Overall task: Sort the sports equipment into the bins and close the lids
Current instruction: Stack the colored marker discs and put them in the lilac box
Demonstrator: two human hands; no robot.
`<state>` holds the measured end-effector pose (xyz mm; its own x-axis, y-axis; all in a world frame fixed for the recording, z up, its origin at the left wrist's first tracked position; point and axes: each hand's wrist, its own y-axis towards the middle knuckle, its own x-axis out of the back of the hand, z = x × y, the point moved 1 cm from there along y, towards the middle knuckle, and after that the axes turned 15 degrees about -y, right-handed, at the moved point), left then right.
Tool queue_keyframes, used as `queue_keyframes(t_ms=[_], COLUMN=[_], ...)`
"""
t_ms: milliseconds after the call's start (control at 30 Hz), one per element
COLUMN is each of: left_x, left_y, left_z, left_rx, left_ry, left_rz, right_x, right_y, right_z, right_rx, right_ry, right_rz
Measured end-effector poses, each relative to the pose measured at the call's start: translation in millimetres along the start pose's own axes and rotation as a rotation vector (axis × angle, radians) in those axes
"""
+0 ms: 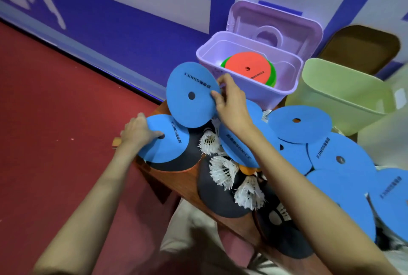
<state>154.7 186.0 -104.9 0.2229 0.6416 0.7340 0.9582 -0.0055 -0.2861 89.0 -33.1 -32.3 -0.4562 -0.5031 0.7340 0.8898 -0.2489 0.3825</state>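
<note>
— On the desk (189, 188), what has the right hand (229, 107) got?
— A blue disc (191, 95), tilted up on edge, its fingers (215, 95) pinched closed over the rim at 3 o'clock.
— And the left hand (136, 133)?
— Pressed flat on a second blue disc (165, 140) at 7 o'clock from the first, fingers spread over its rim (whether it grips I cannot tell) — that disc lies on a dark paddle (176, 160).
— The bins?
— The purple bin (249, 76) stands at 1 o'clock from the raised disc, lid (276, 25) up, an orange disc (247, 65) inside; the green bin (344, 95) just beside it at 3 o'clock.
— Anything else?
— White shuttlecocks (223, 171) and more blue discs (340, 155) — heaped between the arms and beyond the right one.
</note>
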Motion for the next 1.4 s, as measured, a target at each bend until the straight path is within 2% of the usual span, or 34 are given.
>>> queue_keyframes(t_ms=[100,233,400,567,667,867,933,1000,1067,1133,1233,1400], left_x=[0.4,-0.3,10.7,25.6,32.2,33.7,31.3,27.6,21.2,10.9,-8.1,-31.8], left_y=[-5.0,-15.3,-27.6,-46.9,-59.1,-78.2,-83.5,-89.9,-96.7,-102.0,-110.7,-120.9], left_z=[0.4,-6.5,-17.8,-34.1,-42.2,-59.0,-64.6,-71.5,-79.8,-87.1,-93.2,-93.4], left_rx=[-0.046,-0.2,-0.309,-0.4,-0.45,-0.539,-0.518,-0.447,-0.328,-0.238,-0.17,-0.031], left_ry=[0.019,-0.043,-0.177,-0.101,-0.142,-0.428,-0.536,-0.796,-1.172,-1.414,-1.512,-1.58], left_rz=[-0.082,-0.184,-0.173,-0.066,-0.026,-0.135,-0.201,-0.166,0.016,0.23,0.378,0.39], right_x=[12.5,23.8,41.8,56.6,64.7,80.8,87.2,92.0,93.5,90.6,79.6,51.5], right_y=[-17.5,-38.0,-54.1,-67.8,-73.0,-78.8,-80.0,-81.5,-82.3,-83.4,-86.2,-89.8], right_z=[-6.0,-26.3,-42.0,-48.2,-45.0,-40.3,-35.6,-30.8,-27.1,-25.6,-24.2,-38.0], right_rx=[-0.046,-0.119,-0.225,-0.311,-0.343,-0.385,-0.387,-0.377,-0.372,-0.355,-0.35,-0.362], right_ry=[0.07,0.089,0.212,0.263,0.302,0.436,0.493,0.555,0.623,0.656,0.615,0.278], right_rz=[-0.147,-0.196,-0.221,-0.275,-0.304,-0.307,-0.302,-0.27,-0.203,-0.126,-0.063,-0.047])
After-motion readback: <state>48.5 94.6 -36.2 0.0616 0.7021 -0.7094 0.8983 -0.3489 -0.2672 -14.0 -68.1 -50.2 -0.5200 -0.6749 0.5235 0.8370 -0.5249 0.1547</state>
